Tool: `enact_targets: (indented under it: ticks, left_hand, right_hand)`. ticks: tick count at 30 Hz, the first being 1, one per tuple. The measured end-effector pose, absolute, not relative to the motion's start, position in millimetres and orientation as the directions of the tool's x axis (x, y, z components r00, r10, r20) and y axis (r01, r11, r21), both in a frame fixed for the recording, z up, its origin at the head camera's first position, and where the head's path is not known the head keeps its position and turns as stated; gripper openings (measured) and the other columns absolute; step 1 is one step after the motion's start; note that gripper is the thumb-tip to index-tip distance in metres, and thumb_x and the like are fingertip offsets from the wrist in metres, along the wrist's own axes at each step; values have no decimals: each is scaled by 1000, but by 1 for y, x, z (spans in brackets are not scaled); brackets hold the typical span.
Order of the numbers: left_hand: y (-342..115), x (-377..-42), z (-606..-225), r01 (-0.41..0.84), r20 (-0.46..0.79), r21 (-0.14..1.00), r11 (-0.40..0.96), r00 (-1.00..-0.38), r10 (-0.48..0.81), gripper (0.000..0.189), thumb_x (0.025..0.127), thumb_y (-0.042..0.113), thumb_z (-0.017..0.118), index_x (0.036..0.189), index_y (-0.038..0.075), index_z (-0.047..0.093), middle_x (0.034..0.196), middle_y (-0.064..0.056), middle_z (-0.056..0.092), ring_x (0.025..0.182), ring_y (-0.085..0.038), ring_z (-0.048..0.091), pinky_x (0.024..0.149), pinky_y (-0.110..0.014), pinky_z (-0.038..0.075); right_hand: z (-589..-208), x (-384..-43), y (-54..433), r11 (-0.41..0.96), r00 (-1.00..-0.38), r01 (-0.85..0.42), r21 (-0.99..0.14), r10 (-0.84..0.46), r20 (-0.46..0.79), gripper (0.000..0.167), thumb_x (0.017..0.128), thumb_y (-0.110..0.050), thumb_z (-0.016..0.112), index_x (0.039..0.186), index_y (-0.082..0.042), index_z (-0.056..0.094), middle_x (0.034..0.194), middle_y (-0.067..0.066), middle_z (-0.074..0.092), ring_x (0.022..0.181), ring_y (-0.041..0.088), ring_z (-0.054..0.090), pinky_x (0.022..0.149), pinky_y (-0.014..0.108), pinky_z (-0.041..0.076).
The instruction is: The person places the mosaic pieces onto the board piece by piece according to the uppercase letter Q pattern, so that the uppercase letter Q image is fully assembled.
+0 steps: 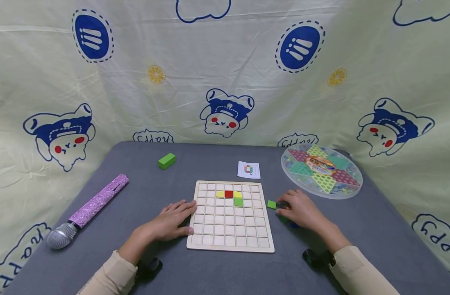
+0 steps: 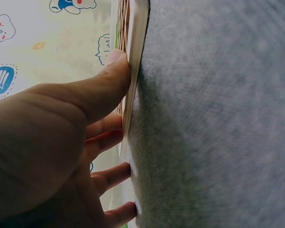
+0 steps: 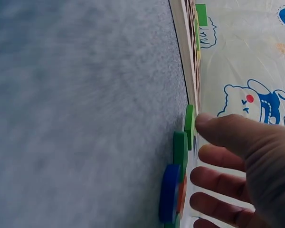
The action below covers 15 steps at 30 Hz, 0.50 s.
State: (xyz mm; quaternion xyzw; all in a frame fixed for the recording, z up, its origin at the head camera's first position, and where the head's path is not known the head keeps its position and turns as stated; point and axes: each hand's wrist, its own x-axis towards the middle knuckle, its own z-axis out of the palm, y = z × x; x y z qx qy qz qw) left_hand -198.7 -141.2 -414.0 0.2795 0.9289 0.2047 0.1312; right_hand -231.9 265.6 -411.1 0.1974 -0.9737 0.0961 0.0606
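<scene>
A pale wooden grid board (image 1: pixel 225 229) lies in the middle of the table. In its upper cells sit a red square (image 1: pixel 228 194), with a yellow piece (image 1: pixel 220 194) on its left, another yellow piece (image 1: pixel 237 194) on its right, and a green square (image 1: pixel 238 202) below that. My left hand (image 1: pixel 169 221) rests along the board's left edge, thumb and fingers spread. Right of the board, my right hand (image 1: pixel 300 209) hovers over loose pieces, its thumb close to a light green piece (image 3: pixel 189 127). Below that are a dark green piece (image 3: pixel 180 149), a blue piece (image 3: pixel 169 192) and an orange piece (image 3: pixel 182 194).
Behind the board lies a small card (image 1: pixel 248 169) with a coloured block pattern. A green block (image 1: pixel 167 161) stands at the back left. A glittery purple microphone (image 1: pixel 97 200) lies along the left side. The round star-patterned game box (image 1: pixel 335 186) is at the back right.
</scene>
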Motion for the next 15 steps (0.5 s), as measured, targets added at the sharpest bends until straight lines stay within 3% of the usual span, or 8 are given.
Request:
enact_targets:
  ticks: [10,15]
  left_hand:
    - [-142,-200,-416,478,-119,449,755,-805,581,70,92,38,58,149,10,28,155,-9,28,145,-36,19,111,-64,15]
    - [-142,-200,-416,478,-120,453,753,-804,582,70,92,37,58,149,10,28,156,-9,27,145,-36,19,111,-64,15]
  right_hand:
    - [-413,-241,259,922,-931,-360,-142,-347,110,30,81,-32,73,101,-10,71,98,7,63,87,22,53,76,44,43]
    - [-413,-241,258,922,-933,-357,-148,-344,103,28,81,-31,73,100,-10,71,95,6,62,84,20,51,73,42,42]
